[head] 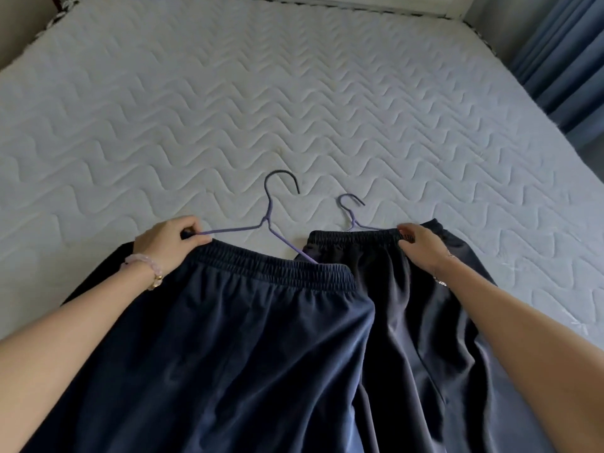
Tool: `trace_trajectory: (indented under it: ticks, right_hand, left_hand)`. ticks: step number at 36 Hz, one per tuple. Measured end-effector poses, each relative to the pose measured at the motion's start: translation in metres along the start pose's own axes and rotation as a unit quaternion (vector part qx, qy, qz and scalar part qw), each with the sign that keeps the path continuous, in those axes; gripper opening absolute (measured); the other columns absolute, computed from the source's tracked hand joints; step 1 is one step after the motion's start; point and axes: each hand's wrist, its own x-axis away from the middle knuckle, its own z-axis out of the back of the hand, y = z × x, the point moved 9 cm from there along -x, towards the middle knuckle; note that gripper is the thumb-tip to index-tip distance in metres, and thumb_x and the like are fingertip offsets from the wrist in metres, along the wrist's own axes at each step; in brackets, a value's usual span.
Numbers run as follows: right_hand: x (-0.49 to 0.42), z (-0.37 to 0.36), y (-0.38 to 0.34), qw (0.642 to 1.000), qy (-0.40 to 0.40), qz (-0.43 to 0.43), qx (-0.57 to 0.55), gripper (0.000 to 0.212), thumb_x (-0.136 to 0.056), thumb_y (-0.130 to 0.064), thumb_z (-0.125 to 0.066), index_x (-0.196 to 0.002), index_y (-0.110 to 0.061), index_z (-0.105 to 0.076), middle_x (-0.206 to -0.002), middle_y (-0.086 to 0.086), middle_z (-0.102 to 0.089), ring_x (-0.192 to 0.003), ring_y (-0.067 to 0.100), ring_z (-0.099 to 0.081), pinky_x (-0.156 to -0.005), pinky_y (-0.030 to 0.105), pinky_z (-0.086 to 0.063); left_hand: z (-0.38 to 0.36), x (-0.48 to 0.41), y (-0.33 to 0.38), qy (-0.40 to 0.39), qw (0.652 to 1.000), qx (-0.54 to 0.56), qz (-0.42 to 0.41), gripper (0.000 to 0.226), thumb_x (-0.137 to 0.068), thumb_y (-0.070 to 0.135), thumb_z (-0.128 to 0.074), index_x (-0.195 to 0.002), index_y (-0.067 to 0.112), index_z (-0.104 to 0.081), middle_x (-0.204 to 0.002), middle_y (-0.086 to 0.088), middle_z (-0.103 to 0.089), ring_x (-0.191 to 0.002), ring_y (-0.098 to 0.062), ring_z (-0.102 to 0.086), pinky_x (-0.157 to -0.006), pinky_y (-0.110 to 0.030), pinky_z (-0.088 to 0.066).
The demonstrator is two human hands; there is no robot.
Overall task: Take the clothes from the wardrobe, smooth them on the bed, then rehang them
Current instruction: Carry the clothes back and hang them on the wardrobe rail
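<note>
Hands grip: left hand [163,238] pinches hanger [235,228], right hand [421,245] clutches waistband [356,237].

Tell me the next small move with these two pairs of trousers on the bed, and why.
Probably slide the left hanger out of the navy trousers: the left hand already pinches its end at the waistband, and both pairs lie creased, hangers in.

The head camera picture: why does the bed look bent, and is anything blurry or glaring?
Head view: the wide-angle lens bows the mattress edges outward; soft, even daylight, no harsh glare, only a mild sheen on the navy trousers; the left hand and right hand look sharp, as do both hangers; the blue curtain in the corner is stretched and softer.
</note>
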Motion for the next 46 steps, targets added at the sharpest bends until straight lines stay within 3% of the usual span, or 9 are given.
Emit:
trace_trajectory:
  ticks: [4, 7, 10, 16, 20, 26, 31, 38, 46]
  right_hand:
    - [-0.025, -0.022, 0.016, 0.996, -0.021, 0.033, 0.077, 0.048, -0.091, -0.011, -0.051, -0.138, -0.010, -0.045, -0.142, 0.013, -0.046, -0.133, 0.028, -0.040, -0.114, 0.038, -0.026]
    - [-0.041, -0.029, 0.022, 0.993, -0.005, 0.033, 0.113, 0.049, -0.094, -0.019, -0.046, -0.143, -0.019, -0.039, -0.150, 0.004, -0.036, -0.140, 0.024, -0.028, -0.117, 0.051, -0.016]
    - [-0.052, -0.035, 0.023, 0.989, -0.021, 0.019, 0.145, 0.046, -0.096, -0.021, -0.043, -0.142, -0.021, -0.039, -0.150, 0.004, -0.035, -0.141, 0.023, -0.024, -0.116, 0.054, -0.006]
    - [-0.067, -0.024, 0.023, 0.973, -0.014, 0.025, 0.231, 0.036, -0.088, -0.031, -0.059, -0.122, -0.017, -0.057, -0.130, 0.011, -0.053, -0.126, 0.031, -0.040, -0.114, 0.044, -0.021]
    - [-0.067, -0.011, 0.012, 0.957, 0.000, 0.045, 0.287, 0.036, -0.085, -0.038, -0.062, -0.113, -0.016, -0.063, -0.119, 0.011, -0.062, -0.117, 0.030, -0.048, -0.100, 0.037, -0.033]
    - [-0.037, 0.025, 0.008, 0.951, 0.025, 0.060, 0.304, 0.033, -0.087, -0.043, -0.059, -0.105, -0.016, -0.060, -0.109, 0.011, -0.066, -0.106, 0.030, -0.057, -0.080, 0.036, -0.037]
    - [0.007, 0.060, -0.015, 0.947, -0.041, 0.091, 0.305, 0.027, -0.089, -0.045, -0.055, -0.101, -0.021, -0.055, -0.110, 0.007, -0.063, -0.098, 0.029, -0.058, -0.073, 0.034, -0.038]
    - [0.111, 0.161, -0.093, 0.985, -0.092, 0.083, 0.118, 0.014, -0.075, -0.032, -0.075, -0.077, -0.020, -0.068, -0.073, -0.002, -0.059, -0.067, 0.014, -0.055, -0.060, 0.022, -0.040]
    - [0.245, 0.307, -0.174, 0.995, -0.067, 0.072, 0.035, 0.018, -0.081, -0.029, -0.071, -0.090, -0.013, -0.072, -0.090, 0.003, -0.066, -0.079, 0.011, -0.057, -0.068, 0.018, -0.045]
  left_hand:
    - [-0.036, -0.013, -0.017, -0.003, 0.999, 0.030, 0.010, 0.019, -0.084, 0.032, -0.067, -0.074, 0.017, -0.063, -0.088, -0.002, -0.066, -0.087, -0.028, -0.061, -0.072, -0.035, -0.045]
    - [-0.065, -0.020, -0.033, -0.036, 0.999, 0.015, 0.013, 0.019, -0.091, 0.028, -0.059, -0.087, 0.013, -0.070, -0.103, -0.006, -0.069, -0.099, -0.029, -0.061, -0.081, -0.036, -0.046]
    - [-0.076, -0.025, -0.042, -0.024, 1.000, -0.013, 0.016, 0.023, -0.094, 0.026, -0.055, -0.096, 0.011, -0.072, -0.113, -0.005, -0.068, -0.105, -0.029, -0.060, -0.083, -0.035, -0.045]
    - [-0.085, -0.033, -0.044, -0.049, 0.998, -0.022, 0.009, 0.020, -0.094, 0.024, -0.056, -0.093, 0.012, -0.072, -0.110, -0.005, -0.067, -0.100, -0.027, -0.061, -0.081, -0.035, -0.047]
    - [-0.084, -0.035, -0.044, -0.057, 0.998, -0.030, 0.005, 0.019, -0.094, 0.024, -0.055, -0.091, 0.016, -0.072, -0.108, -0.001, -0.068, -0.100, -0.024, -0.061, -0.080, -0.034, -0.047]
    - [-0.068, -0.022, -0.035, -0.081, 0.995, -0.058, 0.016, 0.021, -0.091, 0.035, -0.058, -0.085, 0.015, -0.062, -0.097, -0.001, -0.065, -0.090, -0.026, -0.061, -0.074, -0.036, -0.049]
    - [-0.007, 0.008, -0.017, -0.053, 0.998, 0.005, 0.041, 0.024, -0.089, 0.038, -0.059, -0.071, 0.023, -0.053, -0.080, 0.002, -0.057, -0.073, -0.025, -0.055, -0.062, -0.032, -0.040]
    - [0.143, 0.082, 0.016, -0.014, 0.999, -0.023, 0.039, 0.028, -0.088, 0.039, -0.060, -0.068, 0.020, -0.055, -0.072, 0.002, -0.060, -0.067, -0.020, -0.056, -0.058, -0.028, -0.034]
    - [0.371, 0.190, 0.035, 0.125, 0.992, 0.002, 0.026, 0.028, -0.086, 0.033, -0.066, -0.064, 0.019, -0.057, -0.065, -0.003, -0.060, -0.063, -0.026, -0.056, -0.055, -0.029, -0.035]
